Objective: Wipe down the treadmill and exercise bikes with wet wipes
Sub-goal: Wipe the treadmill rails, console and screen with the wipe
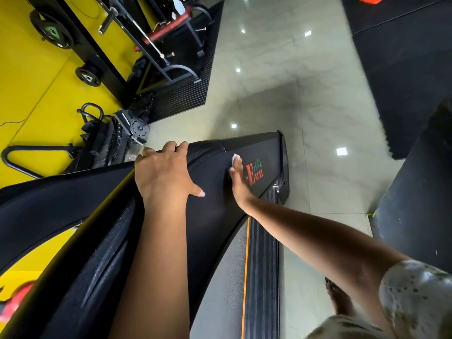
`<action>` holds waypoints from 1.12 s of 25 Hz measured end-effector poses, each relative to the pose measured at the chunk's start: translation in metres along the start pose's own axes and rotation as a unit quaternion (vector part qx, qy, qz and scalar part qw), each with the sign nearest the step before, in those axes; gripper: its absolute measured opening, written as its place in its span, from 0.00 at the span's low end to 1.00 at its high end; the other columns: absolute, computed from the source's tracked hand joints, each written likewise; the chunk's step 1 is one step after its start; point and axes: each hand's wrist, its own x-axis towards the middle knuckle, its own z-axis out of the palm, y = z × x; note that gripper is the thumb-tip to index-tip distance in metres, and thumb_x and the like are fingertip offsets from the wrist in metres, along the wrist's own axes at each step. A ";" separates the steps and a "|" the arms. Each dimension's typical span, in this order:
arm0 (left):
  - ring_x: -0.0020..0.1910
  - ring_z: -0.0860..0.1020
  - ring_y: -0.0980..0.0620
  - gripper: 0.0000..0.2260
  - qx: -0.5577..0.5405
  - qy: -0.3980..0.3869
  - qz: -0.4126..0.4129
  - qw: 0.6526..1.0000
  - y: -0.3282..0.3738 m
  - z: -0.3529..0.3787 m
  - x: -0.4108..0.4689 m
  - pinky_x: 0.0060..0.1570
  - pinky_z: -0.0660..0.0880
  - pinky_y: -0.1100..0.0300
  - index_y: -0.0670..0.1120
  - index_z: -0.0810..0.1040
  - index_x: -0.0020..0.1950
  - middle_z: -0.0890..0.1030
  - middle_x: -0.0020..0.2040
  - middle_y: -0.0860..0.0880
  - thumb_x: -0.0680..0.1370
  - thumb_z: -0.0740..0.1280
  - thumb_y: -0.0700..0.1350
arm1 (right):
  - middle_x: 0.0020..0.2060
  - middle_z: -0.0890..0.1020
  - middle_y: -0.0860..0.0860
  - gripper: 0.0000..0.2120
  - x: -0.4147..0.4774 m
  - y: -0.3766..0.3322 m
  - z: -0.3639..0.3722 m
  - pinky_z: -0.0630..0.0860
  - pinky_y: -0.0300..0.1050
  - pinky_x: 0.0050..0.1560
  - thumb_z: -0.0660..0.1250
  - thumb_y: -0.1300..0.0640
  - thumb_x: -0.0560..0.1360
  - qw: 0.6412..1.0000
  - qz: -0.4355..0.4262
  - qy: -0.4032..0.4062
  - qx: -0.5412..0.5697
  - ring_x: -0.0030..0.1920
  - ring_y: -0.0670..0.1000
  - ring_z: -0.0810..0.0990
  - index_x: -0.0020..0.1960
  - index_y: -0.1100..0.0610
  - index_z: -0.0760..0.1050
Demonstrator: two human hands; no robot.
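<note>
Plastic, smooth and matte black, forms the hood of the treadmill (269,152), a wedge with rounded corners that carries one red logo (254,173). One small white wipe (236,157), crumpled, lies on that hood just left of the logo, under the fingertips of the right hand (238,178). That hand's fingers lie straight and flat, pressing the wipe down without curling round it. The left hand (166,172) grips the upright (97,241), a broad black column with a pebbled grain. Its fingers hook over the far edge and the thumb splays across the face. Below the hood runs one grey, finely textured belt (225,277), edged by one thin orange stripe (245,265) and one ribbed black rail (263,265). The floor (269,81) is glossy pale tile. Two round black plates (51,29) sit against the yellow surface at upper left.
</note>
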 end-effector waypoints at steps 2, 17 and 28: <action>0.64 0.71 0.42 0.51 0.005 0.002 0.002 1.000 0.001 0.001 0.000 0.44 0.65 0.56 0.56 0.56 0.77 0.67 0.72 0.56 0.61 0.73 0.73 | 0.76 0.48 0.41 0.28 -0.007 0.029 -0.003 0.39 0.52 0.77 0.47 0.44 0.82 0.999 0.020 0.024 -0.012 0.75 0.41 0.44 0.79 0.49 0.45; 0.63 0.71 0.41 0.47 -0.022 0.031 0.005 0.999 0.000 0.007 0.004 0.53 0.71 0.52 0.55 0.62 0.74 0.72 0.67 0.53 0.61 0.75 0.71 | 0.77 0.48 0.43 0.30 -0.007 0.032 -0.002 0.40 0.48 0.77 0.47 0.43 0.81 0.998 0.032 0.022 0.057 0.77 0.45 0.46 0.79 0.52 0.44; 0.65 0.71 0.40 0.48 -0.004 0.060 0.013 0.998 0.002 0.011 0.001 0.56 0.70 0.53 0.53 0.61 0.76 0.72 0.66 0.53 0.62 0.75 0.70 | 0.77 0.44 0.42 0.25 -0.102 0.061 0.014 0.42 0.38 0.72 0.46 0.48 0.84 0.992 0.121 -0.001 0.023 0.76 0.42 0.46 0.78 0.49 0.43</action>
